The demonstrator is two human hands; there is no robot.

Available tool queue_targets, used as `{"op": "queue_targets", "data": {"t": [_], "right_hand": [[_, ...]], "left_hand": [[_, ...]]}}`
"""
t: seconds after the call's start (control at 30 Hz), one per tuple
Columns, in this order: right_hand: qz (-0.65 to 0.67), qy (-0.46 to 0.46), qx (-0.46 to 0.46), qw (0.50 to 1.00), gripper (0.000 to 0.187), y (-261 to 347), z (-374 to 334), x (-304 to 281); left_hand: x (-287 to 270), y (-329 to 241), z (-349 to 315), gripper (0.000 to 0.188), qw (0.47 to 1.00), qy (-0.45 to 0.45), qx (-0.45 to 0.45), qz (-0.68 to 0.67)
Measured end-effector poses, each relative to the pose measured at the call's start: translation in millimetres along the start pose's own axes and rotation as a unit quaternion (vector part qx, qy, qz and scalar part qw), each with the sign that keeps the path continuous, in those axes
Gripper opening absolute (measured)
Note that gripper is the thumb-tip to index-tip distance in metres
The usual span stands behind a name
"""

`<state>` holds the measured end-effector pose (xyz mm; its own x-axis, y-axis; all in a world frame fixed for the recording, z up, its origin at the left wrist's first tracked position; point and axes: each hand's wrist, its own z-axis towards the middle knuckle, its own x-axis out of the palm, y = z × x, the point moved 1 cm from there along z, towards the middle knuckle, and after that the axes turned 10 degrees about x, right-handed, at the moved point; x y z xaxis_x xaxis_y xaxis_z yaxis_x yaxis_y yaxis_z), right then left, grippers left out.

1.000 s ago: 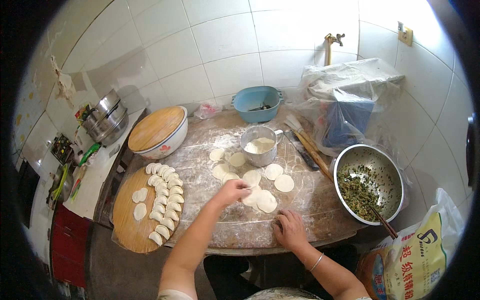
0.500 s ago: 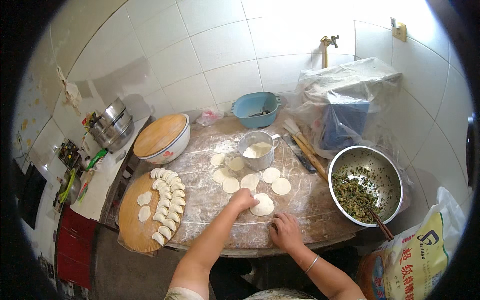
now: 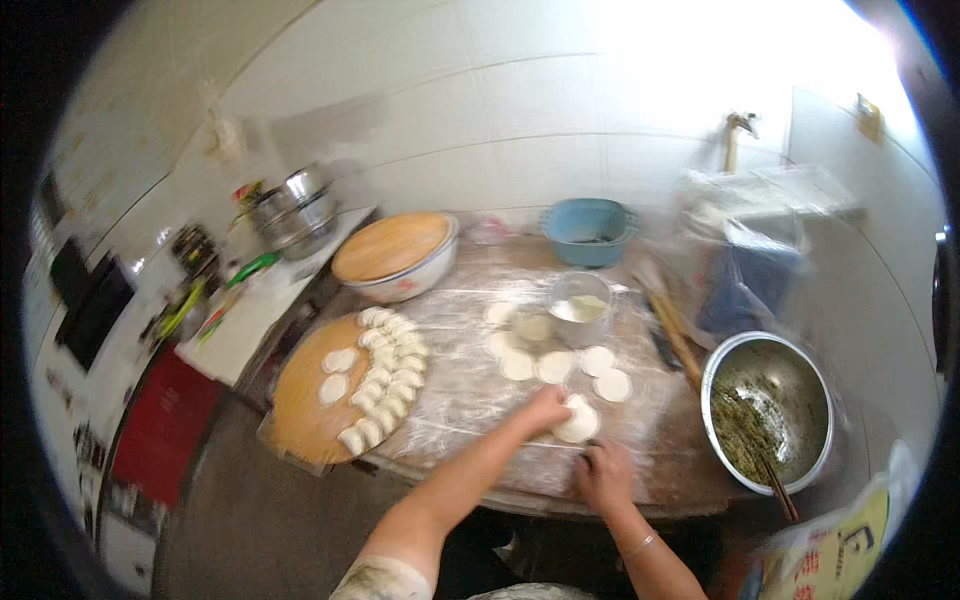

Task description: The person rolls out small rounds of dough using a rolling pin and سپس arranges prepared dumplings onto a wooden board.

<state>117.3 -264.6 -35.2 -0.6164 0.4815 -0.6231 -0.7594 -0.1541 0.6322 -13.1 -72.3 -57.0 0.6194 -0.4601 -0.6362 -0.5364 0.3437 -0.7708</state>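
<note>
On the floured wooden table lies a round dumpling wrapper (image 3: 578, 421), flat and pale. The fingers of my left hand (image 3: 543, 410) are closed on its upper left edge. Just below the wrapper, my right hand (image 3: 604, 475) rests by the table surface with its fingers bent; blur hides how they sit. Several more wrappers, such as one flat round (image 3: 612, 386), lie beyond my hands, some overlapping. Behind them stands a metal cup of flour (image 3: 580, 310). Rows of folded dumplings (image 3: 388, 385) fill the right side of a round wooden board (image 3: 300, 400) at left, beside two loose wrappers (image 3: 334, 388).
To the right stands a steel bowl (image 3: 815, 430) of green filling with chopsticks (image 3: 783, 492). A wooden rolling pin (image 3: 675, 335) lies behind it. A blue basin (image 3: 588, 222) and a lidded white bowl (image 3: 415, 283) sit at the back. A flour bag (image 3: 835, 540) is at lower right.
The whole view has swung left, so everything sits farther right in the picture and is blurred. My left hand stays at the wrapper's edge; my right hand stays near it.
</note>
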Motion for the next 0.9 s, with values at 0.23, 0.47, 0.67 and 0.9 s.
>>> {"op": "queue_targets", "data": {"t": [0.23,0.47,0.67,0.9], "right_hand": [[-0.041,0.045,0.032,0.998,0.016,2,-1,3],[-0.047,0.019,0.017,0.999,0.013,1,-1,-1],[-0.044,0.023,0.005,0.999,0.011,8,-1,7],[-0.072,0.006,0.028,0.997,0.014,-1,-2,-9]], "left_hand": [[-11,-2,-54,0.032,0.849,-0.162,-0.084,-0.495],[-180,72,-116,0.023,0.768,-0.428,-0.028,-0.475],[-341,264,-218,0.025,0.801,-0.591,0.035,-0.093],[-302,196,-221,0.036,0.659,-0.672,-0.105,-0.321]]}}
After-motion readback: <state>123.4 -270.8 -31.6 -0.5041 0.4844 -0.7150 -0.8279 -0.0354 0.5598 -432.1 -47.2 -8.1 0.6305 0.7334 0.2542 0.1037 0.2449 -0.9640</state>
